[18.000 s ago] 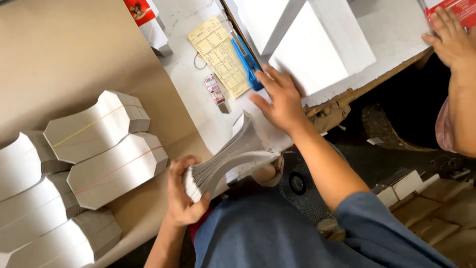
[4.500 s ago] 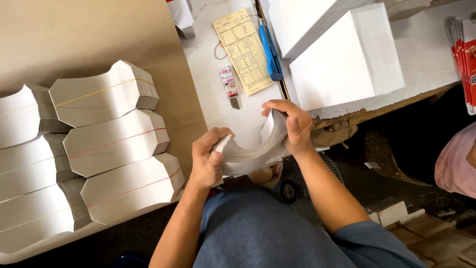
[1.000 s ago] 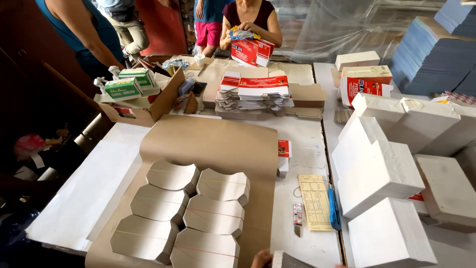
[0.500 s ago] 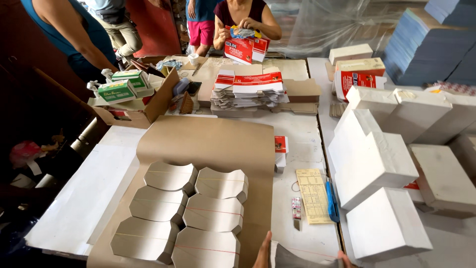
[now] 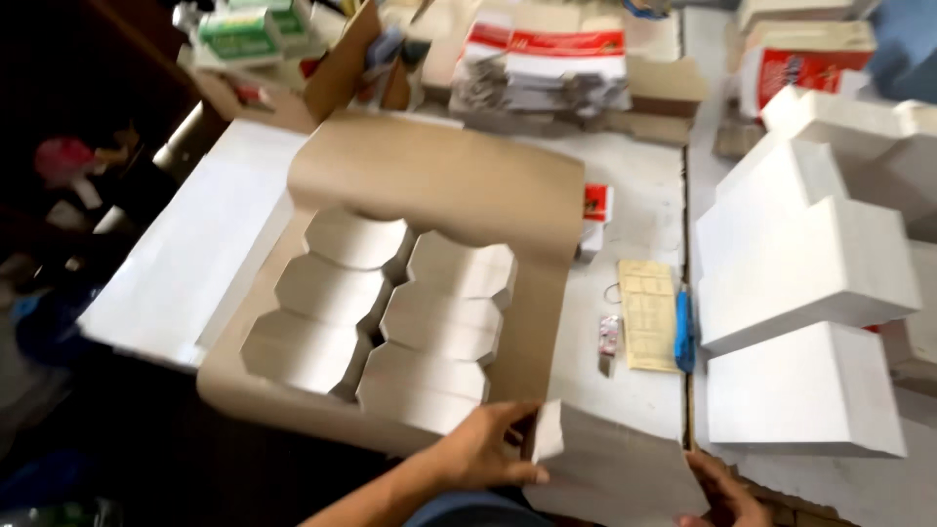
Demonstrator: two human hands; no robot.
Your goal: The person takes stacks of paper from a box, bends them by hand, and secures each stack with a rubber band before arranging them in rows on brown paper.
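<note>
A wide sheet of smooth brown kraft paper (image 5: 439,185) covers the white tabletop (image 5: 176,254) just beyond the fingers. On it lie six bundles of flat white die-cut cardboard blanks (image 5: 395,312), in two columns of three, each with notched, angled ends. To the right of the fingers stand several big white rectangular blocks of stacked sheets (image 5: 805,278), at least three, matte and sharp-edged.

At the near edge, both hands hold one more bundle of flat grey-white cardboard blanks (image 5: 615,468), which lies between them over the table's near edge. The left hand (image 5: 478,454) has its fingers (image 5: 517,415) curled round the bundle's left end, thumb along its front. The right hand (image 5: 722,488) grips the right corner from below; only its fingertips show.

Further right of the fingers, ahead of them, lie one pale yellow printed paper slip (image 5: 649,314), one blue pen-shaped tool (image 5: 685,330) just beside it, and one small clear-and-red object (image 5: 609,337).
</note>
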